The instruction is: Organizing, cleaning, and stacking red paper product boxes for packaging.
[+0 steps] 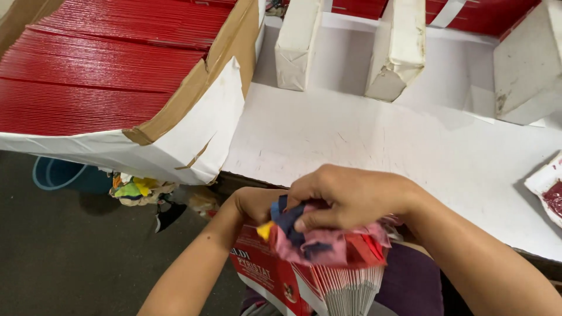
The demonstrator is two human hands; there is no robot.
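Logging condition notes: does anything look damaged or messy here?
Yes. The big carton of red sheets is torn open at its corner, and cloth scraps lie on the floor beneath it.

The left hand [253, 203] is mostly buried behind the rag wad [322, 237], so no telling what its fingers grip. The right hand [351, 196] hides the rag's top. The stack of red printed cards [310, 281] runs off the frame at 6 o'clock. At 3 o'clock, a white tray with red stuff [547, 190] is cut by the edge. The big carton of red sheets [111, 70] gets cropped at 10 o'clock. The blue bucket [58, 174] at 8 o'clock sits half under it. The scrap pile [140, 190] beside it is too jumbled to sort out.
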